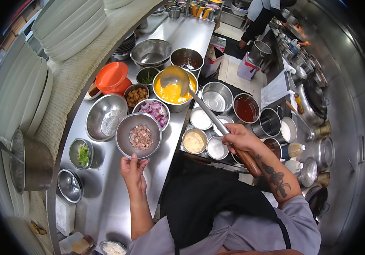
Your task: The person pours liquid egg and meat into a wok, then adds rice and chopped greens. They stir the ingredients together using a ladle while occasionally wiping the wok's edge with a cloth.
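Observation:
My left hand point(134, 173) grips the rim of a metal bowl point(127, 146), thumb over the edge. Small pieces of chopped pinkish meat point(140, 137) lie inside it. My right hand point(238, 138) is closed around the long handle of a ladle point(211, 114), whose wooden end points back toward my forearm. The ladle's cup point(174, 78) is over a metal container of yellow beaten egg point(165, 95) and is coated with it. Chopped purple onion point(153, 111) fills a bowl just beyond the meat bowl. Brown cubes point(136, 96) sit in another bowl beside it.
Other metal bowls point(106, 119) and an orange bowl point(113, 78) stand on the steel counter point(106, 187). Stacked white plates point(33, 93) line the left shelf. Seasoning containers point(194, 141) crowd the right side. A co-worker point(261, 21) stands near a flame at the far right.

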The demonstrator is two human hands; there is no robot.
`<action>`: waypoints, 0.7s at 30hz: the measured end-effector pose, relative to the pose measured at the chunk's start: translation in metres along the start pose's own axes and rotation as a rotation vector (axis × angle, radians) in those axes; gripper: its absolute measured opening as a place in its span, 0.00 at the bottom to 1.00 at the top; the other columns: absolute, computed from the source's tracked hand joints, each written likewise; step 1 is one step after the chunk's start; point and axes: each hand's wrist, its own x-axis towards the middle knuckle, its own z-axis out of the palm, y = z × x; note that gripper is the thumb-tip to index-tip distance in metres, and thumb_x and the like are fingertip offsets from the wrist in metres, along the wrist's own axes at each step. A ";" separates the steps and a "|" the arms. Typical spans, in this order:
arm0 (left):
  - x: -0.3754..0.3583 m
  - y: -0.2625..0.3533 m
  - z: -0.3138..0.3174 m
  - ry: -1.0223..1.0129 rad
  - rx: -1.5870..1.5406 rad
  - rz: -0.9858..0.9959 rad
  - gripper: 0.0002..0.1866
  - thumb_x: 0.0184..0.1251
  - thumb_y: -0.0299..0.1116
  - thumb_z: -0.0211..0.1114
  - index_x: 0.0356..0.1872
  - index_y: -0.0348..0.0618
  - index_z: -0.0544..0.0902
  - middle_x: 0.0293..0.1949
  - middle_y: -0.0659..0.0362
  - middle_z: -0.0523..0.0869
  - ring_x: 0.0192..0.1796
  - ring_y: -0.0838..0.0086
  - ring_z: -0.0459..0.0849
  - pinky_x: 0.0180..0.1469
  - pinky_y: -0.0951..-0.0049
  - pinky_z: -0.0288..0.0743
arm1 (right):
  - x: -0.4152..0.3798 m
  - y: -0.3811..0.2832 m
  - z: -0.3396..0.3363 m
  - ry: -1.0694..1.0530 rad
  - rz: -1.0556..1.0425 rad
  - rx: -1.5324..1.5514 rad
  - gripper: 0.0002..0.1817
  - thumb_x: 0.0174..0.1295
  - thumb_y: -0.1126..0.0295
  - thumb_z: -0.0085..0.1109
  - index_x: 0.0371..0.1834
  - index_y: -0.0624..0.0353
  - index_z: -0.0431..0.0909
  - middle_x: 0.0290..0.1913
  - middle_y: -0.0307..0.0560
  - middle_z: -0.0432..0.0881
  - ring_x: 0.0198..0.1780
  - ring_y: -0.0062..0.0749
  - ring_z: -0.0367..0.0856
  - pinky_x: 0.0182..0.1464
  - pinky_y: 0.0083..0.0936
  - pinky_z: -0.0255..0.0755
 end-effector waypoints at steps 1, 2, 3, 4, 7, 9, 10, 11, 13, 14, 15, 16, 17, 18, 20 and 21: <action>0.000 0.000 0.000 0.000 -0.002 0.000 0.07 0.69 0.30 0.60 0.40 0.42 0.71 0.31 0.57 0.82 0.29 0.75 0.83 0.36 0.76 0.84 | -0.001 -0.001 -0.001 0.001 -0.001 0.002 0.06 0.58 0.78 0.53 0.38 0.64 0.71 0.22 0.39 0.73 0.13 0.19 0.70 0.15 0.14 0.64; 0.000 0.000 0.000 -0.001 -0.001 0.000 0.07 0.69 0.30 0.60 0.40 0.42 0.71 0.31 0.57 0.82 0.29 0.75 0.83 0.36 0.76 0.84 | -0.002 -0.003 -0.004 -0.020 0.025 0.078 0.04 0.58 0.77 0.52 0.35 0.63 0.72 0.21 0.39 0.73 0.13 0.19 0.70 0.15 0.15 0.63; 0.001 -0.001 0.000 -0.005 -0.001 -0.001 0.07 0.69 0.30 0.60 0.40 0.42 0.71 0.31 0.57 0.82 0.29 0.75 0.83 0.36 0.76 0.84 | -0.003 -0.005 -0.005 -0.040 0.052 0.155 0.02 0.58 0.77 0.52 0.33 0.63 0.72 0.21 0.39 0.72 0.13 0.20 0.70 0.15 0.17 0.63; 0.001 -0.001 0.000 -0.008 -0.001 -0.002 0.07 0.69 0.30 0.60 0.40 0.42 0.71 0.31 0.57 0.82 0.30 0.75 0.83 0.36 0.76 0.84 | -0.004 -0.007 -0.005 -0.040 0.051 0.156 0.02 0.58 0.77 0.52 0.33 0.63 0.72 0.21 0.39 0.72 0.13 0.20 0.70 0.15 0.17 0.63; 0.002 -0.002 0.002 -0.017 0.004 -0.007 0.07 0.69 0.31 0.60 0.40 0.43 0.71 0.31 0.58 0.82 0.30 0.75 0.83 0.36 0.76 0.83 | -0.005 -0.008 -0.004 -0.059 0.080 0.247 0.02 0.57 0.77 0.52 0.32 0.62 0.72 0.21 0.39 0.73 0.13 0.21 0.70 0.15 0.17 0.63; 0.001 -0.001 0.005 -0.016 0.005 -0.010 0.07 0.69 0.31 0.60 0.40 0.43 0.71 0.31 0.58 0.82 0.30 0.75 0.83 0.36 0.76 0.83 | -0.002 -0.004 -0.002 -0.044 0.064 0.087 0.03 0.57 0.76 0.52 0.34 0.63 0.72 0.21 0.39 0.73 0.13 0.20 0.70 0.15 0.17 0.63; 0.001 -0.001 0.007 -0.009 0.004 -0.014 0.07 0.69 0.31 0.60 0.40 0.43 0.71 0.31 0.58 0.82 0.30 0.75 0.83 0.36 0.76 0.83 | -0.002 -0.004 0.000 -0.042 0.063 0.088 0.03 0.57 0.76 0.52 0.34 0.63 0.72 0.21 0.39 0.73 0.13 0.20 0.70 0.15 0.17 0.63; 0.001 0.000 0.007 -0.011 0.004 -0.014 0.07 0.69 0.31 0.60 0.40 0.43 0.71 0.31 0.58 0.82 0.30 0.75 0.83 0.36 0.76 0.83 | -0.003 -0.003 0.004 -0.020 0.037 0.023 0.05 0.58 0.77 0.52 0.36 0.64 0.72 0.21 0.38 0.73 0.13 0.19 0.70 0.15 0.16 0.63; 0.001 0.000 0.007 -0.010 0.009 -0.015 0.07 0.69 0.31 0.60 0.40 0.43 0.71 0.31 0.58 0.82 0.30 0.75 0.83 0.36 0.76 0.83 | -0.003 0.001 0.005 0.002 -0.016 -0.057 0.06 0.58 0.77 0.53 0.38 0.65 0.72 0.21 0.38 0.73 0.13 0.18 0.71 0.14 0.15 0.64; 0.001 0.000 0.007 -0.008 0.010 -0.015 0.07 0.69 0.31 0.60 0.40 0.43 0.71 0.31 0.58 0.82 0.30 0.75 0.83 0.36 0.76 0.83 | -0.003 0.001 0.005 0.001 -0.015 -0.056 0.06 0.58 0.77 0.53 0.38 0.65 0.72 0.21 0.38 0.73 0.13 0.18 0.71 0.14 0.15 0.64; 0.002 0.000 0.007 -0.009 0.007 -0.012 0.07 0.69 0.31 0.60 0.40 0.43 0.71 0.31 0.58 0.82 0.30 0.75 0.83 0.36 0.76 0.83 | -0.003 0.001 0.004 -0.003 -0.014 -0.042 0.06 0.58 0.77 0.53 0.38 0.65 0.73 0.21 0.38 0.73 0.13 0.18 0.71 0.14 0.15 0.64; 0.002 -0.001 0.007 -0.010 0.006 -0.010 0.06 0.69 0.30 0.60 0.40 0.43 0.71 0.31 0.58 0.82 0.29 0.75 0.83 0.36 0.76 0.83 | -0.003 0.001 0.003 -0.006 -0.012 -0.026 0.06 0.58 0.77 0.53 0.39 0.65 0.73 0.21 0.38 0.73 0.13 0.18 0.71 0.14 0.15 0.64; 0.002 -0.001 0.007 -0.010 0.006 -0.010 0.06 0.69 0.30 0.60 0.40 0.43 0.71 0.31 0.58 0.82 0.29 0.75 0.83 0.36 0.76 0.83 | -0.003 0.000 0.003 -0.006 -0.012 -0.025 0.06 0.58 0.77 0.53 0.39 0.65 0.73 0.21 0.38 0.73 0.13 0.18 0.71 0.14 0.15 0.64; 0.003 -0.002 0.006 -0.011 0.006 -0.011 0.06 0.69 0.30 0.60 0.40 0.43 0.71 0.31 0.58 0.82 0.29 0.75 0.83 0.36 0.75 0.83 | -0.003 -0.002 0.002 -0.014 0.018 -0.002 0.05 0.57 0.77 0.52 0.37 0.65 0.73 0.20 0.38 0.73 0.13 0.19 0.70 0.15 0.16 0.63; 0.005 -0.003 0.006 -0.015 0.006 -0.012 0.06 0.69 0.30 0.60 0.40 0.43 0.71 0.31 0.58 0.82 0.29 0.75 0.83 0.36 0.75 0.83 | -0.002 -0.003 0.000 -0.020 0.047 0.023 0.05 0.57 0.77 0.51 0.35 0.64 0.73 0.20 0.38 0.72 0.13 0.19 0.70 0.15 0.17 0.63; 0.005 -0.004 0.007 -0.016 0.008 -0.017 0.06 0.69 0.30 0.60 0.40 0.43 0.71 0.31 0.58 0.82 0.29 0.75 0.83 0.35 0.75 0.83 | -0.001 -0.002 -0.001 -0.040 0.062 0.061 0.05 0.57 0.77 0.51 0.35 0.64 0.73 0.21 0.38 0.72 0.13 0.19 0.70 0.15 0.17 0.63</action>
